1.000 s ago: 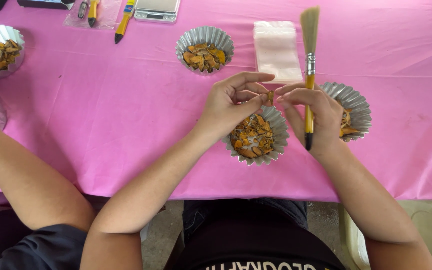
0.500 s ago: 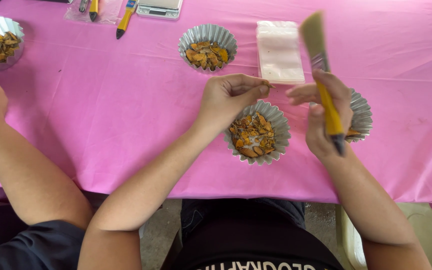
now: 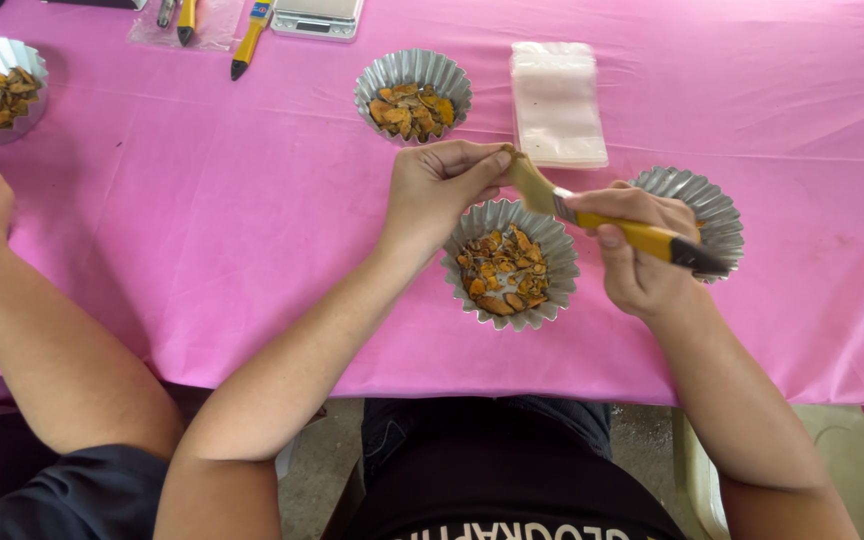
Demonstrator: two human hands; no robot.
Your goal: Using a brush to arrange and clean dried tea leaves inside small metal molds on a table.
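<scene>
Left hand (image 3: 437, 190) pinched shut on small piece, above near fluted tin (image 3: 509, 264) full of orange-brown pieces. Right hand (image 3: 637, 250) closed around yellow-handled brush (image 3: 592, 212), bristles touching piece. Right tin (image 3: 697, 215) contents hidden; progress unclear.

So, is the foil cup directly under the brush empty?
No, the foil cup under the brush holds orange-brown pieces, below the left hand and right hand.

Bare pink tablecloth (image 3: 202, 210) lay open leftward, while foil cups (image 3: 509, 262) and a bag stack (image 3: 557, 105) crowded the hands.
</scene>
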